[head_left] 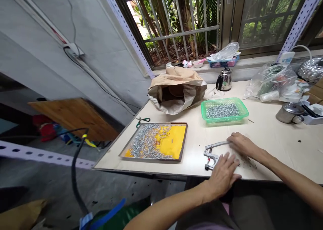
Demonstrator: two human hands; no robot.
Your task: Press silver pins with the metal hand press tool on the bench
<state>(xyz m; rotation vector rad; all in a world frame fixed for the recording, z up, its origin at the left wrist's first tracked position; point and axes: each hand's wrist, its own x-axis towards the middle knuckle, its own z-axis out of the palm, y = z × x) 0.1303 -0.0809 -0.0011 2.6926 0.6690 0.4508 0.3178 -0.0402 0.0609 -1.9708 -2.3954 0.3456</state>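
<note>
A grey metal hand tool (211, 156) with a long lever handle, a spring and a black knob lies near the table's front edge. Over its lower right part rests my left hand (223, 176), fingers stretched and slightly spread. At the far end of the lever is my right hand (241, 144), its fingers bent and close together; what is under them is hidden. Small blurred pieces show on the table just below my right hand. Left of the tool, a shallow tray (185, 141) with a yellow bottom holds many small silvery metal pins (148, 141).
A green plastic basket (224, 120) holds more metal pins. Behind the tray stand an open brown paper sack (176, 88) and green-handled scissors (142, 120). Further back are a steel kettle (224, 80), a lidded metal cup (289, 113) and plastic bags (272, 78). A barred window borders the table.
</note>
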